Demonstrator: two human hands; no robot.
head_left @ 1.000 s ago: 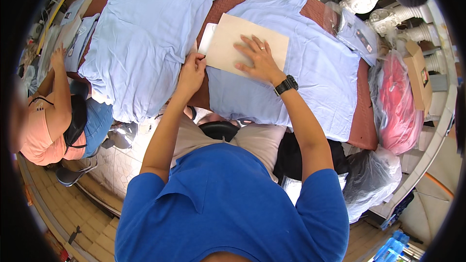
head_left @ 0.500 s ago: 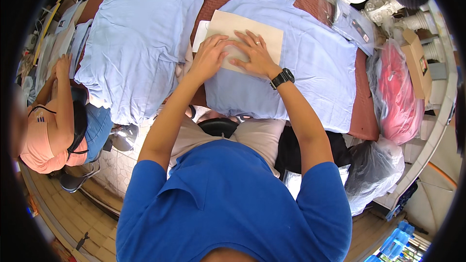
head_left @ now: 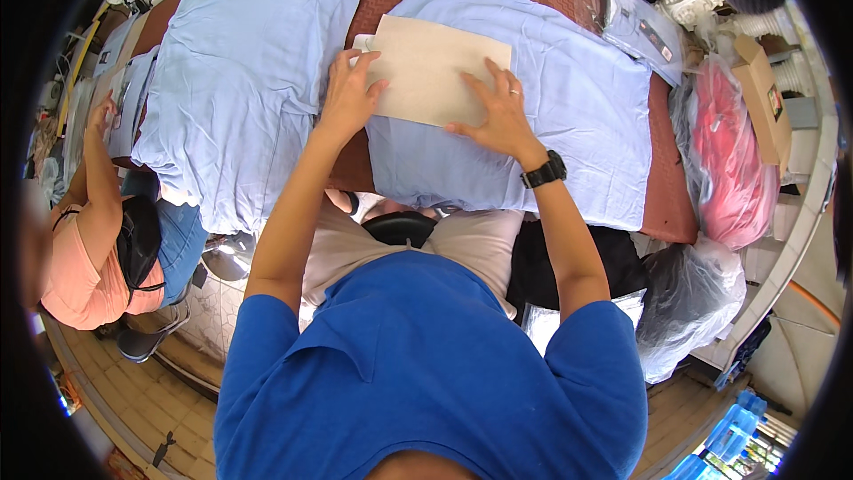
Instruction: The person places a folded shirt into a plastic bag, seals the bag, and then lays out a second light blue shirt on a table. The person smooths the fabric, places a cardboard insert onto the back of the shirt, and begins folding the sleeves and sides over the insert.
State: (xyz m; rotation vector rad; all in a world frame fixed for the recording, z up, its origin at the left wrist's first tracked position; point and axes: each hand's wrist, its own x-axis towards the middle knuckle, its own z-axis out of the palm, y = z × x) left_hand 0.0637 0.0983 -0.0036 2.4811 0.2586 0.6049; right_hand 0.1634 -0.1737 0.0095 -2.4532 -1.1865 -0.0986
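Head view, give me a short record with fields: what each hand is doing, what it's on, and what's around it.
left hand: left hand lies flat on the left edge of the cardboard sheet, fingers spread
right hand: right hand presses flat on the sheet's lower right part; black wristwatch on that wrist
under the sheet: light blue shirt spread on the brown table
to the left: second light blue shirt laid out flat
to the right: pink bag and a cardboard box
nearby: another person's arm at the far left
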